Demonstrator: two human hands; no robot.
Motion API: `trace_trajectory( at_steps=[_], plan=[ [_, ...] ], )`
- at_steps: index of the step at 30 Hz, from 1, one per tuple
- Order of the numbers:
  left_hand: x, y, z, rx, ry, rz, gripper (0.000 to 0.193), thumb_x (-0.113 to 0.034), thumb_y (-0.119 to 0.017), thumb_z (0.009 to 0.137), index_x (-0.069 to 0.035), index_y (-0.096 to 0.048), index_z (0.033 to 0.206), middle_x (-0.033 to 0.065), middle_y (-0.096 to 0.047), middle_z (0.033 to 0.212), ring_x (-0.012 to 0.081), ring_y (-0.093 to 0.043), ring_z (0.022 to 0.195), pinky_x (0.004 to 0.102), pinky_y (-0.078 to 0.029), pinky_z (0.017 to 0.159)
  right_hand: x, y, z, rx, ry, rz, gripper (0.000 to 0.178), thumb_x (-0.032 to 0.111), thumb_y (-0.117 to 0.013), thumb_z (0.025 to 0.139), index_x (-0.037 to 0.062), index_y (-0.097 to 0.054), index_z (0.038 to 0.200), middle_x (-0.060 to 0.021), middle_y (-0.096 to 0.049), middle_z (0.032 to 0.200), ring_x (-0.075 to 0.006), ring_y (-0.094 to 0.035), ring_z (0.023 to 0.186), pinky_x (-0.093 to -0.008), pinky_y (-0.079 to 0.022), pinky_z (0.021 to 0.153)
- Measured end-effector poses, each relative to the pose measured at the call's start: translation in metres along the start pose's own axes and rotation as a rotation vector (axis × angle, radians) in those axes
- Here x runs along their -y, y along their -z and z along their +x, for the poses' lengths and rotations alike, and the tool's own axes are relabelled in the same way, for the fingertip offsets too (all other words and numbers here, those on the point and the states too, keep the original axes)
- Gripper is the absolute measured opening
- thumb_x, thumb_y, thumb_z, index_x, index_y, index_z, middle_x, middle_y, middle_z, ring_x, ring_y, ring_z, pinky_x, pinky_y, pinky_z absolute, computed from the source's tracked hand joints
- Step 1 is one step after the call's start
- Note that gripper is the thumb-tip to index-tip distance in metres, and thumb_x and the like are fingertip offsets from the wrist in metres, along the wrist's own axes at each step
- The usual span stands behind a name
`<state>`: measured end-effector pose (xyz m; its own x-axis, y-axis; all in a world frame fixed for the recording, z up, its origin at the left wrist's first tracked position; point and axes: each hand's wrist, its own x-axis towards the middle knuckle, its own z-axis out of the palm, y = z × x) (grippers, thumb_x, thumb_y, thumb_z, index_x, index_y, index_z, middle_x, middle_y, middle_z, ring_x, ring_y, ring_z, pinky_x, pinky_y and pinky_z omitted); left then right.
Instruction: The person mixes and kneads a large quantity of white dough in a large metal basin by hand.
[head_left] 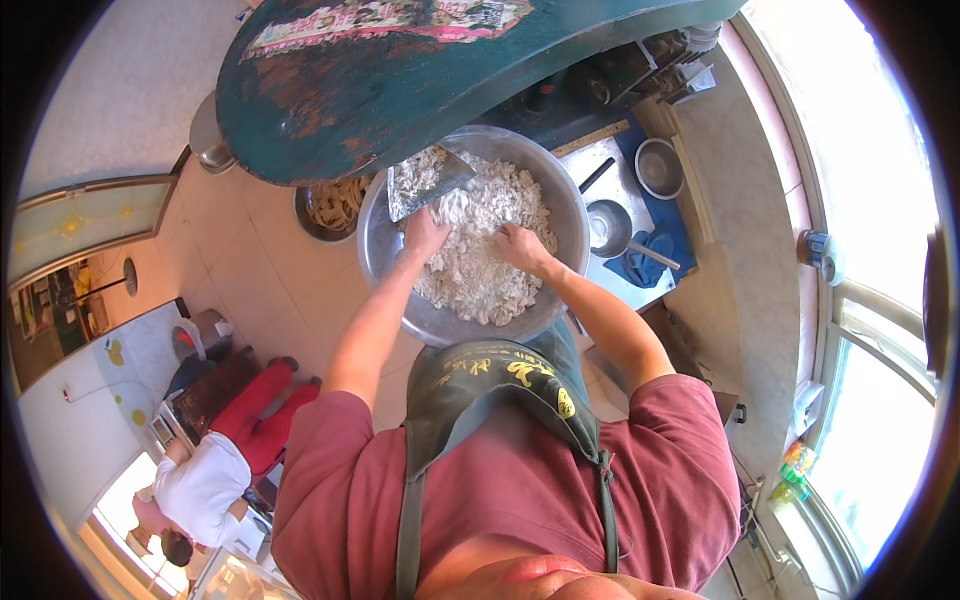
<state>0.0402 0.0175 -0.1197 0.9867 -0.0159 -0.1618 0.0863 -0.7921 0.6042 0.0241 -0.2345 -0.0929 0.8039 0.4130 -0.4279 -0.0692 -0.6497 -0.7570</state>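
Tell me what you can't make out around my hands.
In the head view:
Right hand: fingertips hidden by the crumbly mixture.
Left hand: any grip on the metal plate, hidden behind the hand itself.
Bowl: bottom covered by the mixture.
Green machine: top cut off by upper edge.

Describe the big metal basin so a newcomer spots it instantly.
Find the worn dark-green machine at the top. Just below it, the left hand and right hand reach into a round silver basin. It's far wider than the small bowl at its upper right and holds crumbly whitish mixture.
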Motion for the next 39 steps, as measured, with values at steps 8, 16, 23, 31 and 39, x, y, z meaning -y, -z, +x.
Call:
trace_trajectory(
  at_steps=[8, 16, 23, 31, 39],
  plan=[
    [-0.102, 0.028, 0.034, 0.416, -0.024, 0.167, 0.052, -0.036, -0.055, 0.098, -0.005, -0.047, 0.139, 0.0280, -0.061, 0.124, 0.0405, -0.064, 0.108, 0.0479, -0.050, 0.094, 0.033, 0.064, -0.070, -0.030, 0.003, -0.220, 0.025, 0.031, -0.054, 0.097, 0.0065, -0.059, 0.101, -0.0200, -0.070, 0.083, -0.0395, -0.068, 0.073, -0.0479, -0.053, 0.077],
    [-0.110, -0.054, 0.105, 0.821, 0.138, 0.226, 0.073, -0.058, -0.042, 0.098, 0.005, -0.059, 0.129, 0.0319, -0.053, 0.135, 0.0400, -0.051, 0.130, 0.0479, -0.038, 0.110, -0.025, 0.100, -0.075, -0.377, 0.287, -0.429, 0.021, 0.027, -0.063, 0.093, 0.0100, -0.061, 0.105, -0.0112, -0.068, 0.089, -0.0286, -0.065, 0.090, -0.0530, -0.043, 0.090],
    [-0.089, 0.006, 0.033, 1.065, -0.083, 0.020, 0.092, -0.053, -0.063, 0.090, 0.007, -0.028, 0.150, 0.0293, -0.029, 0.155, 0.0380, -0.032, 0.144, 0.0434, -0.025, 0.120, -0.032, 0.084, -0.077, -0.142, 0.332, -0.454, 0.019, 0.028, -0.068, 0.088, 0.0119, -0.063, 0.097, -0.0051, -0.067, 0.084, -0.0264, -0.064, 0.086, -0.0440, -0.047, 0.077],
    [-0.039, 0.012, -0.044, 0.661, -0.222, 0.171, 0.076, -0.017, -0.078, 0.081, -0.011, -0.037, 0.145, 0.0278, -0.053, 0.131, 0.0386, -0.059, 0.112, 0.0477, -0.050, 0.096, -0.022, 0.065, -0.095, -0.192, 0.218, -0.463, 0.021, 0.030, -0.065, 0.090, 0.0093, -0.061, 0.090, -0.0092, -0.065, 0.079, -0.0309, -0.063, 0.082, -0.0464, -0.051, 0.068],
    [0.005, 0.011, -0.032, 0.138, 0.060, -0.486, 0.060, -0.011, -0.071, 0.086, -0.006, -0.043, 0.139, 0.0194, -0.066, 0.119, 0.0290, -0.066, 0.106, 0.0360, -0.052, 0.089, -0.005, 0.012, -0.129, -0.217, -0.003, -0.297, 0.024, 0.032, -0.062, 0.093, 0.0080, -0.062, 0.095, -0.0178, -0.065, 0.084, -0.0385, -0.063, 0.085, -0.0509, -0.049, 0.075]
  ],
)
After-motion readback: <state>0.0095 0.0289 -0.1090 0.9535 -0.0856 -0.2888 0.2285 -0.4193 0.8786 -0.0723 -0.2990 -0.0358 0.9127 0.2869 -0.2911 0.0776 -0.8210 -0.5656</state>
